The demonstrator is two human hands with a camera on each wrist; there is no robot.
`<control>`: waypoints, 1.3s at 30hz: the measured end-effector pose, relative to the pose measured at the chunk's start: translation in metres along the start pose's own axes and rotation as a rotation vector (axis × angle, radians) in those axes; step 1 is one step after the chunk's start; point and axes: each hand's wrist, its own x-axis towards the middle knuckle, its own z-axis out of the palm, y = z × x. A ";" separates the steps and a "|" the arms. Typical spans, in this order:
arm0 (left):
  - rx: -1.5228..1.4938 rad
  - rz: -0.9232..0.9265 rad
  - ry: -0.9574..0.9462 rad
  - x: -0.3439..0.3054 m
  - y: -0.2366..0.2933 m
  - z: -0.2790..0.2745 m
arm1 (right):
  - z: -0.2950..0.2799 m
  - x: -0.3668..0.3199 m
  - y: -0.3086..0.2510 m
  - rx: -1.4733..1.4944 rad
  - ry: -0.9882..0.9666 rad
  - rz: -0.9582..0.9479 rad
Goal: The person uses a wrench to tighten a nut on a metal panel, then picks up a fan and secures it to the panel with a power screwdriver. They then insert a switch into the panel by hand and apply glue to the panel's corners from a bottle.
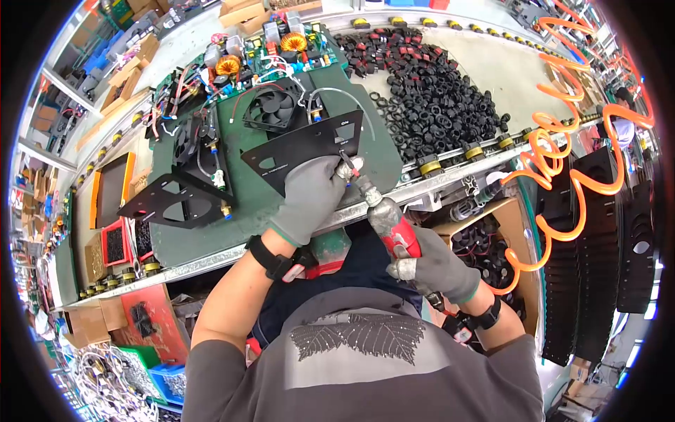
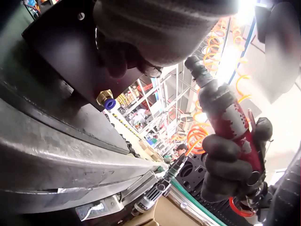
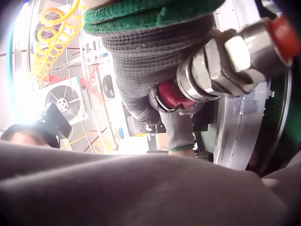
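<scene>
In the head view my gloved left hand [image 1: 309, 193] grips the front edge of a black metal panel [image 1: 299, 153], its fingertips close to the panel's "ON" cutout. A brass fitting with a blue ring [image 2: 106, 100] sticks out of the panel in the left wrist view. My gloved right hand [image 1: 446, 266] is wrapped round a worn red air screwdriver [image 1: 401, 235], its nose pointing at the panel beside my left fingertips. A metal hose coupling [image 3: 221, 66] shows at the driver's rear. Behind the panel stands a black fan [image 1: 273, 109] with wires and a clear tube.
A second black panel assembly [image 1: 179, 197] stands to the left on the green mat [image 1: 369, 169]. Circuit boards with copper coils [image 1: 294, 42] lie behind. A heap of small black parts [image 1: 450, 98] spreads at right. An orange coiled hose [image 1: 580, 211] hangs on the right.
</scene>
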 end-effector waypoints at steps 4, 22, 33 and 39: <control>-0.059 0.036 0.052 0.000 0.001 0.002 | -0.007 0.006 0.022 -0.039 0.008 -0.066; 0.018 0.085 0.146 -0.010 0.000 0.019 | -0.001 0.004 0.032 0.074 0.196 -0.035; 0.001 0.063 -0.025 0.003 -0.011 -0.006 | 0.013 -0.004 0.004 0.055 0.061 0.002; 0.040 0.063 0.026 0.002 -0.014 -0.001 | 0.009 0.016 0.017 0.005 0.057 -0.055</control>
